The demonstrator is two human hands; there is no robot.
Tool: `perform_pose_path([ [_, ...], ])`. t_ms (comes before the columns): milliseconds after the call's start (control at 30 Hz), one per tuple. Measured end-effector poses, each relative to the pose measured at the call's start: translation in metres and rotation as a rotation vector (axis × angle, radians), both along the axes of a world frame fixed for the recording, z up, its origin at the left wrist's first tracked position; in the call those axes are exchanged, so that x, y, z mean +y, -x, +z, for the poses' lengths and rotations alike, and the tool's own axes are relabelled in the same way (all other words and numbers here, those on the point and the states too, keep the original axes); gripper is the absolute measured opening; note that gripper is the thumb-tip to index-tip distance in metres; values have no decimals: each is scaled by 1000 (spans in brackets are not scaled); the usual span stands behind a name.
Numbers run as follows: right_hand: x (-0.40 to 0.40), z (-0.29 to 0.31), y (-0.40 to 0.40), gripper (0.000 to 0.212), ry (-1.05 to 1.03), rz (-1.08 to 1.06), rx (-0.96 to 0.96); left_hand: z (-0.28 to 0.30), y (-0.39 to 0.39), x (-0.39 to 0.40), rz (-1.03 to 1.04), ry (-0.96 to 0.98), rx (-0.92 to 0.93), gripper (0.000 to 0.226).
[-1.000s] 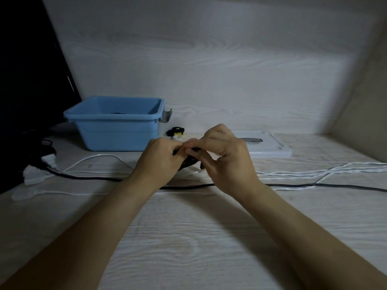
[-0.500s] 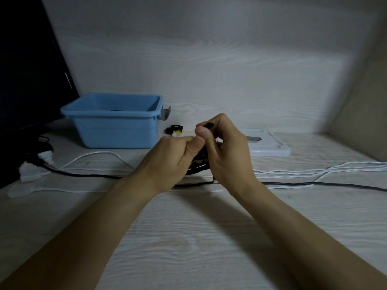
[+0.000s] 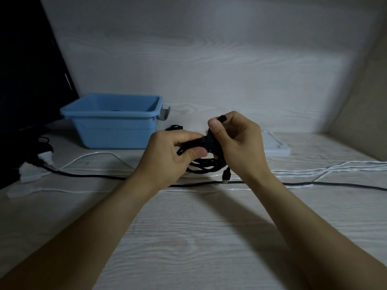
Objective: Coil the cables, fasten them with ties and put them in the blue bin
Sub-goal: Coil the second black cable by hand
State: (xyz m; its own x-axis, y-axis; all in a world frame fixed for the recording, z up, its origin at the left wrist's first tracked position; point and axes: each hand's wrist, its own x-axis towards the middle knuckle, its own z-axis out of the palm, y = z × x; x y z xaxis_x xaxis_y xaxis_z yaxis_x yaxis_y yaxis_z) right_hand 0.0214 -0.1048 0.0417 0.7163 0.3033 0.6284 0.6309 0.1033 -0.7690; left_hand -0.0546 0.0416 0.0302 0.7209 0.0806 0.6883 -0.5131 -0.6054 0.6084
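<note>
A coiled black cable (image 3: 206, 165) hangs just above the table between both hands. My left hand (image 3: 167, 155) grips the top of the coil with thumb and curled fingers. My right hand (image 3: 236, 141) pinches a black tie strap (image 3: 211, 139) that wraps the coil, its free end sticking up past the thumb. A plug of the coil (image 3: 226, 176) dangles below. The blue bin (image 3: 113, 120) stands at the back left, something dark lying inside it.
A long black cable (image 3: 335, 185) and several white cables (image 3: 326, 169) run across the table behind my hands. White plugs (image 3: 31, 171) lie at the left edge. A white flat tray (image 3: 276, 146) sits behind my right hand, a small black item (image 3: 174, 127) beside the bin.
Both hands lifted the coil off the table. My right hand rose, pulling the tie's end upward, then the hands spread slightly apart, exposing the coil and strap.
</note>
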Motion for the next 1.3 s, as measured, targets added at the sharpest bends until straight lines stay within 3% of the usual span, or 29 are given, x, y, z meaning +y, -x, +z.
perform_pose_path([
  [133, -16, 7, -8, 13, 69, 127, -31, 2, -2, -1, -15, -211, -84, 20],
  [300, -13, 6, -11, 14, 134, 62, -3, -2, -3, -3, 83, -408, -196, 16],
  [433, -5, 5, -7, 25, 109, 189, 370, -9, -5, 0, 171, -441, -288, 19],
  [567, -5, 9, -2, 19, 178, 228, 653, -15, -8, -3, 264, -426, -335, 16],
  [800, -4, 15, 3, 15, 210, 262, 775, -13, -5, -4, 398, -514, -409, 13],
  [1033, -13, 18, 4, 21, 330, 416, 885, -11, -2, -9, 338, -516, -384, 22],
  [1167, -15, 14, 1, 12, 302, 368, 861, -12, -7, -11, 311, -506, -301, 12],
  [1300, -6, 4, -8, 16, 102, 87, 516, -9, -9, -3, 425, -389, -161, 13],
])
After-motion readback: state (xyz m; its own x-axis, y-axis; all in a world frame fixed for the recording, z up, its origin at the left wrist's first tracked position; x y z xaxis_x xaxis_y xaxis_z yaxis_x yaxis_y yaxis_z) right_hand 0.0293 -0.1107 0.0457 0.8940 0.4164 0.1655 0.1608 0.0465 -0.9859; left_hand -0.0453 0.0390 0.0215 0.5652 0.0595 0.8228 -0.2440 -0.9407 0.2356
